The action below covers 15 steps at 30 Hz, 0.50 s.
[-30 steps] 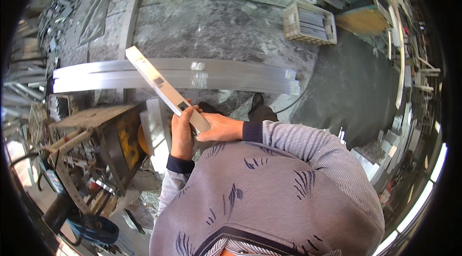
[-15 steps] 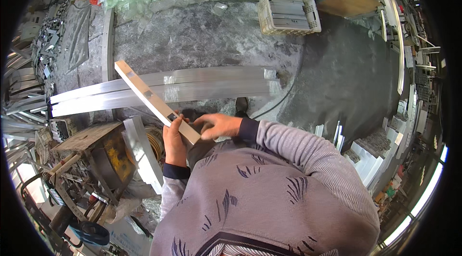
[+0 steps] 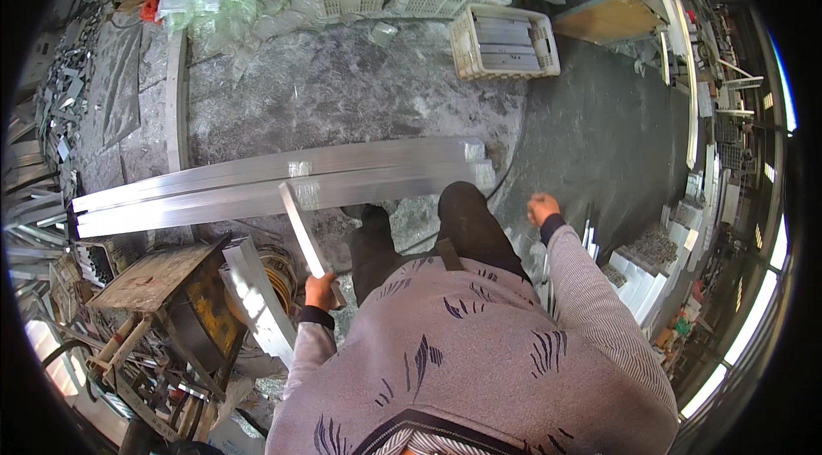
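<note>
Now left hand (image 3: 319, 291) gripping aluminium strip (image 3: 301, 230), right hand (image 3: 541, 208) well apart

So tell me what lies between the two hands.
In the head view, the person's dark-trousered legs lie between the left hand, holding a short metal bar, and the empty right hand.
</note>
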Each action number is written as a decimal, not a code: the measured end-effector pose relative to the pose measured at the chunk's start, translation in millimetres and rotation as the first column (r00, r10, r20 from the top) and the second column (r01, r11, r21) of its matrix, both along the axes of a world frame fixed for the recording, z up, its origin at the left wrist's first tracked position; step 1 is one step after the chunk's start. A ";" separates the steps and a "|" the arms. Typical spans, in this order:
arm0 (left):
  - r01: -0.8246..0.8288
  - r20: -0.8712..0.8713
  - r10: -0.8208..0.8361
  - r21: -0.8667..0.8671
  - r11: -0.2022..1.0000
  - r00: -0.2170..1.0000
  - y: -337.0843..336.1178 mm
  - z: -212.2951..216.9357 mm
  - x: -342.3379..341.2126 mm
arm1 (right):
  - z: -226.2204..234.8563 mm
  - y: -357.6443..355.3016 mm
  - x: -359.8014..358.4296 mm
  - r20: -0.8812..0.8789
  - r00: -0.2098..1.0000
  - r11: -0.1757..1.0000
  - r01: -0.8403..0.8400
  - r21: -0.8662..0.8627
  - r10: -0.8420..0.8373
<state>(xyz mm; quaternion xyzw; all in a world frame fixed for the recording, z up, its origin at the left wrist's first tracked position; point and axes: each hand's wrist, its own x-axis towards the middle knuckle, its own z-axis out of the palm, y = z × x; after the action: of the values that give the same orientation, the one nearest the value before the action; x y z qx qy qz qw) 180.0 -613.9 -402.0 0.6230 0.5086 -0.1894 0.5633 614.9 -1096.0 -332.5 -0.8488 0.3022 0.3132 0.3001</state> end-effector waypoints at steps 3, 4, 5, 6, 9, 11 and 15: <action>-0.069 -0.094 0.068 -0.007 0.998 0.993 -11.6 -12.0 1.2 | 8.8 -12.6 3.2 -0.056 0.988 0.982 -0.148 -0.114 0.142; -0.067 -0.064 0.066 -0.001 0.998 0.996 -18.1 -13.7 3.8 | 7.5 -13.4 9.3 -0.091 0.987 0.976 -0.148 -0.162 0.135; -0.043 -0.161 0.043 0.002 0.999 0.986 -21.6 -17.4 10.2 | 7.1 -15.6 17.9 -0.071 0.984 0.967 -0.174 -0.183 0.164; -0.044 -0.242 0.038 -0.021 0.999 0.969 -25.9 -20.3 17.5 | 7.1 -19.3 25.3 -0.055 0.989 0.969 -0.146 -0.199 0.137; 0.108 -0.219 -0.087 0.087 0.990 0.972 -40.7 -24.0 43.0 | 7.4 -34.4 66.7 -0.042 0.968 0.929 -0.250 -0.271 0.248; 0.121 -0.211 -0.083 0.173 0.977 0.974 -55.9 -26.3 69.3 | 9.9 -48.0 103.6 0.006 0.984 0.941 -0.169 -0.292 0.178; -0.073 -0.218 0.143 0.298 0.952 0.965 -97.1 -31.2 134.1 | -15.8 -55.2 212.8 0.000 0.956 0.897 -0.275 -0.345 0.293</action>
<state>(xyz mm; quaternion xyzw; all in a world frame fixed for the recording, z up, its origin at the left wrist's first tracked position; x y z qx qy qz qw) 314.2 -711.0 -433.1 0.6422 0.6278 -0.1551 0.4115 827.7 -1151.3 -348.3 -0.9307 0.2169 0.2743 0.1072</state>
